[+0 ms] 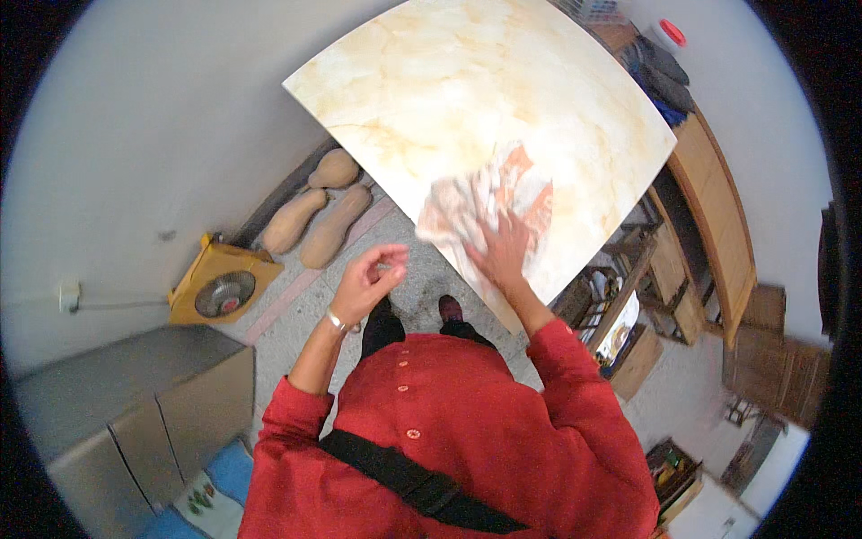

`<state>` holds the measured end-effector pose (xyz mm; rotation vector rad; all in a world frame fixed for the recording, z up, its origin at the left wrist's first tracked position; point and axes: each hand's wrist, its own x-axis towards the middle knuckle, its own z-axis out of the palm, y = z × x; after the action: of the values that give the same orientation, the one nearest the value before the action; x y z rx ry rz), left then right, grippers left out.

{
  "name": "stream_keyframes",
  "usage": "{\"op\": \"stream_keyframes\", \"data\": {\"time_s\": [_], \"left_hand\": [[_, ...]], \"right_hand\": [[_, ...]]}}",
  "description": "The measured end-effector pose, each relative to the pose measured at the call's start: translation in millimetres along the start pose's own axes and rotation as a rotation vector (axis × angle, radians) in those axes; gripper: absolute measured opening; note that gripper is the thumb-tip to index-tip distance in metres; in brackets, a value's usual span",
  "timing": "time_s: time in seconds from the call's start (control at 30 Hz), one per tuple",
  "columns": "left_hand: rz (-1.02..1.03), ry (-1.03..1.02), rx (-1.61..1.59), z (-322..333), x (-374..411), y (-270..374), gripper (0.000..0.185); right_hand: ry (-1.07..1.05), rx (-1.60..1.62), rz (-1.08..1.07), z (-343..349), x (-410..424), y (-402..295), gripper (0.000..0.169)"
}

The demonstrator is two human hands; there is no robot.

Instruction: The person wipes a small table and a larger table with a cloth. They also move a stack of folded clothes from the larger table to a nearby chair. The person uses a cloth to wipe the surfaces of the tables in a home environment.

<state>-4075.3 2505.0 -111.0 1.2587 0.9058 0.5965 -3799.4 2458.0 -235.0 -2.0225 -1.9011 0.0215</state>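
A marble-patterned tabletop [431, 87] in cream and white lies before me. On its near part rests a crumpled white and orange-pink cloth [465, 205], somewhat blurred. My right hand [502, 249] lies flat on the cloth with its fingers spread, pressing it against the surface. My left hand [374, 279] hangs in the air just left of the table's near edge, its fingers curled loosely and apart from the thumb, holding nothing. A silvery bracelet is on the left wrist.
Several butternut-type squashes [337, 226] lie on the floor left of the table, near a yellow heater or fan [225, 284]. A grey-topped cabinet [121, 364] stands lower left. Wooden furniture [714, 195] and a shelf with items [599, 290] are at the right.
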Motion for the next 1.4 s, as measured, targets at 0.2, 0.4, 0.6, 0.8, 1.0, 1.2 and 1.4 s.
{"op": "stream_keyframes", "data": {"time_s": [0.2, 0.4, 0.6, 0.8, 1.0, 1.2, 1.4], "left_hand": [[0.005, -0.105, 0.207, -71, 46, -17, 0.038], [-0.015, -0.178, 0.330, -129, 70, -32, 0.036], [0.371, -0.210, 0.645, -126, 120, -28, 0.044], [0.390, -0.126, 0.934, -145, 172, -72, 0.068], [0.293, -0.119, 0.864, -166, 180, -87, 0.063], [0.071, -0.006, 0.783, -159, 189, -65, 0.059], [0.353, 0.207, 1.049, -148, 220, -61, 0.056]], "right_hand": [[-0.051, -0.094, 0.127, -42, -103, 8, 0.053], [0.065, 0.000, 0.059, 23, 43, -80, 0.052], [0.160, 0.055, 0.027, 71, 152, -127, 0.048], [0.104, 0.021, 0.043, 20, 18, -92, 0.053], [-0.112, -0.055, 0.142, -12, -49, -72, 0.059], [-0.080, 0.110, -0.039, 44, 119, -132, 0.057], [0.009, 0.236, -0.198, 85, 187, -137, 0.053]]}}
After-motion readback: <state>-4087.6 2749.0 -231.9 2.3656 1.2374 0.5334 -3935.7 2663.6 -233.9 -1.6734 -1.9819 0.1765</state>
